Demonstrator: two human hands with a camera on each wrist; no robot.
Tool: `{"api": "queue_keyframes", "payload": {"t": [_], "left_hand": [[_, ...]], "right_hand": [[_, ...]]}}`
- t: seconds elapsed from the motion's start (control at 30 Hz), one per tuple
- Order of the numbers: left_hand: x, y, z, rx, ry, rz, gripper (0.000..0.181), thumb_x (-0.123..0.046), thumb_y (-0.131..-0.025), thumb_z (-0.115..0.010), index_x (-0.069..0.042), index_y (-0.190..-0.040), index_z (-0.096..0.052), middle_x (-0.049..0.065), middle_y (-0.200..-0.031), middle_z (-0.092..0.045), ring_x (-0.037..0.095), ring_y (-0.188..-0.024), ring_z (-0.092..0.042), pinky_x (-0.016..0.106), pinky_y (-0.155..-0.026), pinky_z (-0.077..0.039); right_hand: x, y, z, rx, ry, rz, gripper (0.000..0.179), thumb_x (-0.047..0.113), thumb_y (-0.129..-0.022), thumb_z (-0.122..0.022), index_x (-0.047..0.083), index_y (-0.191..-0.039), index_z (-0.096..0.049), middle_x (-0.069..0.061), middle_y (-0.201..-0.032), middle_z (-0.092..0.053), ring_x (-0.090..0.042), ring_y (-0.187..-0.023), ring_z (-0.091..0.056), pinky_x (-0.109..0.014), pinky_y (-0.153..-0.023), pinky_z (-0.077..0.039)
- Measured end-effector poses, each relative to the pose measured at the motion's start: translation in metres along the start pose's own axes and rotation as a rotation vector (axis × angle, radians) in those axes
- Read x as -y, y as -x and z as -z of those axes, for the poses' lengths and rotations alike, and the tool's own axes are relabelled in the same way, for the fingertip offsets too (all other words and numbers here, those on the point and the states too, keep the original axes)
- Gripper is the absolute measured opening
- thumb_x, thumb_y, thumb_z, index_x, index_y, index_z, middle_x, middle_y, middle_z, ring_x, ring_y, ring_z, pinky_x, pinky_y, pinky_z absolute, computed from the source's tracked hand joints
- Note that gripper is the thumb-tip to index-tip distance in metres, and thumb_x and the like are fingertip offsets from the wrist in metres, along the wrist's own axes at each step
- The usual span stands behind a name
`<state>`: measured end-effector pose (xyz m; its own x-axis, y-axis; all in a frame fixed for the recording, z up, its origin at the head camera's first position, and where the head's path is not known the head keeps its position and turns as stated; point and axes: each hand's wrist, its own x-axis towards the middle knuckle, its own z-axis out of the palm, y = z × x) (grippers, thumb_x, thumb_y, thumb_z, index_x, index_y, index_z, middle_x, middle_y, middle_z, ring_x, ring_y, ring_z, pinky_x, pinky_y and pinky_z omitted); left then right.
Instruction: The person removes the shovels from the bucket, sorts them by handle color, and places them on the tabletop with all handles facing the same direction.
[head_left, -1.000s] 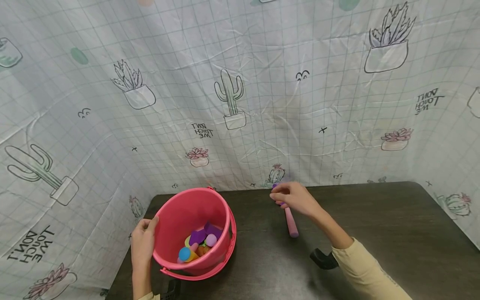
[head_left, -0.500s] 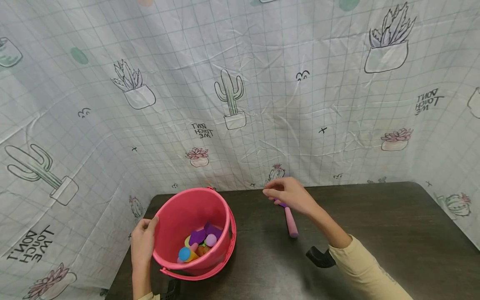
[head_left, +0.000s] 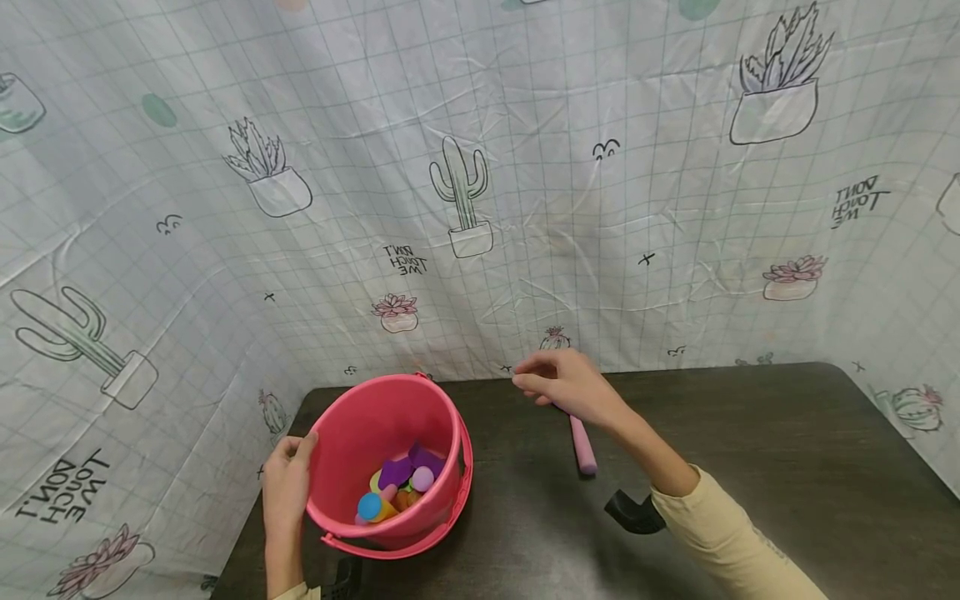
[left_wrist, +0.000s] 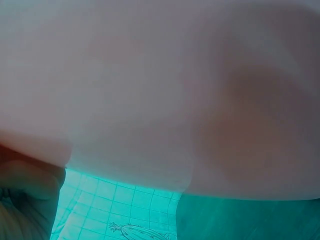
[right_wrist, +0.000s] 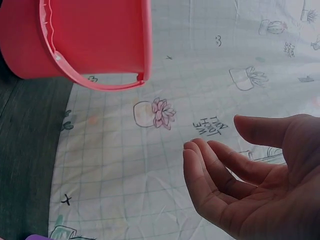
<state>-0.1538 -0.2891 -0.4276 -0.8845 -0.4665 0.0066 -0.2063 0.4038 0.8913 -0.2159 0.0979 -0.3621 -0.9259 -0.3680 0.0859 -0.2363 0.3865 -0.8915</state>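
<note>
A pink bucket stands tilted at the left part of the table, its mouth facing me. My left hand grips its left rim, thumb at the edge. Inside lie several toys, among them purple pieces, a pale purple ball and a blue-and-yellow piece. My right hand hovers to the right of the bucket, fingers loosely bent, thumb apart from them and nothing between. Below and behind it lies a toy with a pink handle; its purple end is mostly hidden by the hand.
The dark table ends at a hanging sheet printed with cacti, which also runs along both sides. A black wrist mount sits by the right sleeve. The bucket's handle hangs down over its side.
My right hand has drifted left and slightly up, covering more of the purple end of the pink-handled toy. The left hand and the bucket have stayed put.
</note>
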Motion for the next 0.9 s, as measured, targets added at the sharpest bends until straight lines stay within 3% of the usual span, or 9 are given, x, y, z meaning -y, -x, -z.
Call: {"api": "queue_keyframes", "payload": {"t": [0.53,0.8,0.9], "left_hand": [[-0.003,0.001,-0.001,-0.013,0.011,0.009,0.041,-0.035,-0.108,-0.050,0.004,-0.107,-0.058,0.006,-0.076,-0.063,0.015,-0.063,-0.060,0.027,-0.053,-0.049],[-0.004,0.002,-0.001,-0.004,0.009,0.002,0.041,-0.036,-0.108,-0.050,0.005,-0.107,-0.058,0.007,-0.077,-0.063,0.017,-0.064,-0.060,0.028,-0.054,-0.049],[-0.003,0.001,-0.001,-0.004,0.010,0.005,0.041,-0.035,-0.108,-0.050,0.005,-0.108,-0.058,0.008,-0.080,-0.064,0.016,-0.066,-0.060,0.028,-0.054,-0.049]], "right_hand": [[0.017,-0.002,-0.004,0.025,0.020,0.040,0.028,0.019,-0.101,-0.066,-0.003,-0.116,-0.072,-0.007,-0.099,-0.074,-0.017,-0.087,-0.071,-0.034,-0.077,-0.060],[0.025,-0.003,-0.009,0.049,0.047,0.085,0.025,0.017,-0.100,-0.067,-0.003,-0.114,-0.072,-0.006,-0.096,-0.073,-0.016,-0.085,-0.069,-0.042,-0.078,-0.060],[0.031,-0.003,-0.013,0.054,0.063,0.093,0.024,0.017,-0.099,-0.068,-0.002,-0.113,-0.073,-0.006,-0.096,-0.072,-0.015,-0.084,-0.068,-0.038,-0.076,-0.060]]}}
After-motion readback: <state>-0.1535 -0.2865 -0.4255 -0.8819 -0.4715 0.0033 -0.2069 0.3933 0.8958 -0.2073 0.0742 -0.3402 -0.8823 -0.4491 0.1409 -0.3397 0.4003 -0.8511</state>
